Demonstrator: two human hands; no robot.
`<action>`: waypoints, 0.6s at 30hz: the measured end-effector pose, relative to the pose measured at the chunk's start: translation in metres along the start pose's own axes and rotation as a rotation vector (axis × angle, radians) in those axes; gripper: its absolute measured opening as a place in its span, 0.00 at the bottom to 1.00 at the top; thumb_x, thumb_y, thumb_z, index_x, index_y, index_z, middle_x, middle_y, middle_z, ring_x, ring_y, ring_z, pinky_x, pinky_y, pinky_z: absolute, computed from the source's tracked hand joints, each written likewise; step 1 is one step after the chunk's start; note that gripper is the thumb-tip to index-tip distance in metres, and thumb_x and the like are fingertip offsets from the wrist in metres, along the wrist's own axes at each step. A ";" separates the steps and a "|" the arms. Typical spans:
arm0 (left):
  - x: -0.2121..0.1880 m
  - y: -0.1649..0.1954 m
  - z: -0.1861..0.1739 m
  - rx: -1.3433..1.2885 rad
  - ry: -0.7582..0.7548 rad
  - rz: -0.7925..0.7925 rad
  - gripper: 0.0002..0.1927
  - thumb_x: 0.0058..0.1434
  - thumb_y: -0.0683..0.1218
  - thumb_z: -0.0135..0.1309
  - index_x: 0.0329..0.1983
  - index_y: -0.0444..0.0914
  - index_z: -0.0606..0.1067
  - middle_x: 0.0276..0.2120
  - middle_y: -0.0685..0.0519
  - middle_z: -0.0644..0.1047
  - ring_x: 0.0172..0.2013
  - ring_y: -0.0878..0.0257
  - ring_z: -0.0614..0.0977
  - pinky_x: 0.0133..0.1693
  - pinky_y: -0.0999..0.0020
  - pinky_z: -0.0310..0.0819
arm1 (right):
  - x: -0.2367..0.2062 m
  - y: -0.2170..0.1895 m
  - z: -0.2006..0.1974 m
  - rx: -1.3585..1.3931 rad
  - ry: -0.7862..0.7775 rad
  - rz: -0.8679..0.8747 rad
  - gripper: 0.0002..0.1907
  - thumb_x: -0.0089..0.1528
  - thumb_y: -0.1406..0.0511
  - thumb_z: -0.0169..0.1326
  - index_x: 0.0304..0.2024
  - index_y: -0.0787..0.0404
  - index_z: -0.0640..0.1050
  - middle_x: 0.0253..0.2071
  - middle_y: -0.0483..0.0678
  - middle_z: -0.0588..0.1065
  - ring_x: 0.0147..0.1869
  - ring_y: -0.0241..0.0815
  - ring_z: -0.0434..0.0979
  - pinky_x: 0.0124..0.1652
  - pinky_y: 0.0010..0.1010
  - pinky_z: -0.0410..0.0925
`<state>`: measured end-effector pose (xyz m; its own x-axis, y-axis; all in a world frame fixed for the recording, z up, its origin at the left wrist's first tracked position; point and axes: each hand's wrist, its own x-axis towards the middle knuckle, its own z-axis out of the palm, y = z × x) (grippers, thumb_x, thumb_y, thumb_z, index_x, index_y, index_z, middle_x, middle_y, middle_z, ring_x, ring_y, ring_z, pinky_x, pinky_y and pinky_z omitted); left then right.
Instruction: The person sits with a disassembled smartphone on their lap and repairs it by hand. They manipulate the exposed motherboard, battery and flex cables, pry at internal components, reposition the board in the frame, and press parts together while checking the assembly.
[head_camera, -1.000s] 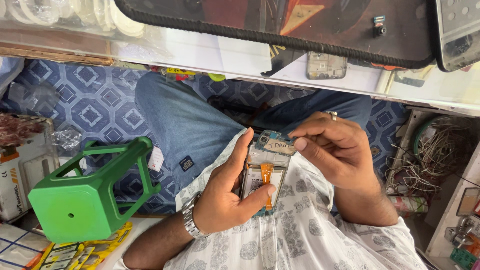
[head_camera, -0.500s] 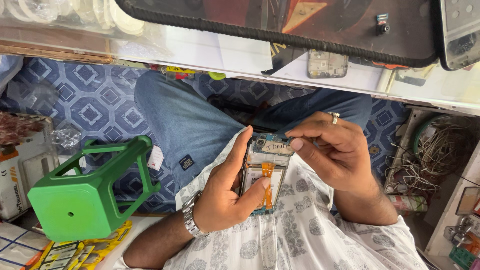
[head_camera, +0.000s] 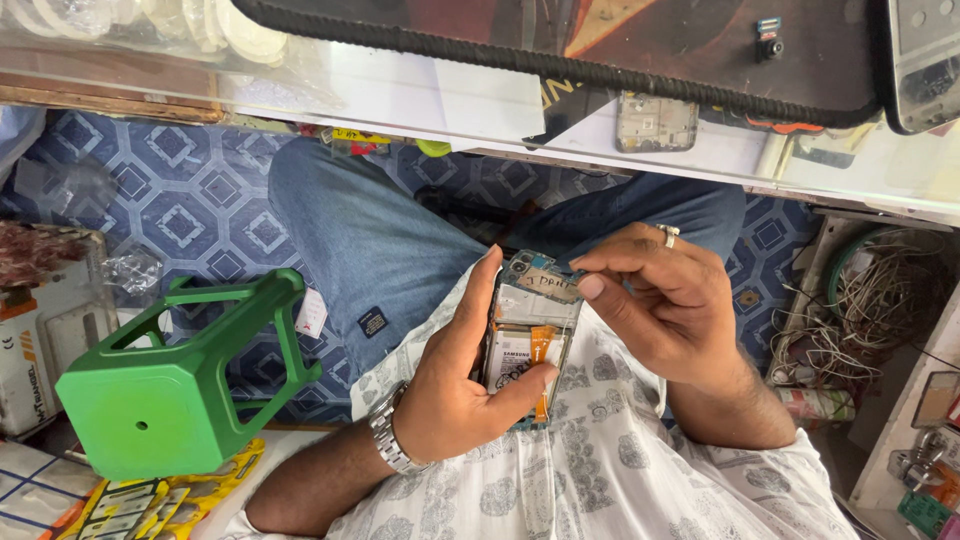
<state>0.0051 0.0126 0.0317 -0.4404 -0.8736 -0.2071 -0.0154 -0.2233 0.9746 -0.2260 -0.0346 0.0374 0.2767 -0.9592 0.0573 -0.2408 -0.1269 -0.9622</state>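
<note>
Our left hand (head_camera: 455, 385) is wrapped around an opened phone (head_camera: 528, 340), palm along its left edge, thumb hooked across the lower face, fingertips up near the top corner. Our right hand (head_camera: 665, 300) comes in from the right with fingers pinched narrow at the phone's upper right edge; whether anything sits in that pinch we cannot tell. The phone rests upright over our lap, against the patterned white shirt (head_camera: 600, 470), between both hands. Its back cover is off: grey shielding plate across the upper half, a pale battery label below, an orange flex strip running down the middle, a camera cluster at the top corner. Little free room at the sides of the phone, both flanks closed in by our hands; open space only above it, toward the jeans (head_camera: 370, 240). Further out, a glass counter edge (head_camera: 420, 95) runs across the top. A green plastic stool (head_camera: 170, 385) lies tipped on the blue patterned floor (head_camera: 170, 210) at left, well apart. A tangle of wires (head_camera: 860, 300) crowds the right side.
</note>
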 end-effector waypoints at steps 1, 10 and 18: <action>0.000 -0.001 0.000 0.000 0.004 0.022 0.53 0.63 0.39 0.62 0.80 0.32 0.38 0.60 0.43 0.77 0.55 0.61 0.83 0.54 0.67 0.79 | 0.000 -0.001 0.000 -0.009 0.000 -0.007 0.07 0.63 0.76 0.60 0.44 0.67 0.80 0.37 0.49 0.78 0.34 0.30 0.73 0.32 0.21 0.63; -0.001 -0.003 0.000 0.001 0.003 0.025 0.54 0.64 0.39 0.63 0.80 0.32 0.38 0.59 0.44 0.78 0.54 0.62 0.83 0.54 0.67 0.80 | 0.002 -0.006 -0.003 -0.077 -0.067 -0.023 0.06 0.62 0.75 0.60 0.41 0.67 0.80 0.35 0.48 0.78 0.33 0.32 0.74 0.32 0.23 0.63; 0.000 -0.003 0.000 -0.023 -0.019 0.031 0.53 0.65 0.39 0.61 0.80 0.33 0.36 0.58 0.45 0.77 0.53 0.63 0.84 0.53 0.68 0.81 | 0.004 -0.011 -0.003 -0.058 -0.075 0.028 0.04 0.61 0.77 0.59 0.38 0.67 0.80 0.32 0.47 0.77 0.29 0.29 0.71 0.24 0.22 0.57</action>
<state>0.0053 0.0134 0.0291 -0.4574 -0.8719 -0.1750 0.0187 -0.2062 0.9783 -0.2252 -0.0379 0.0486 0.3371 -0.9414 0.0085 -0.3023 -0.1167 -0.9461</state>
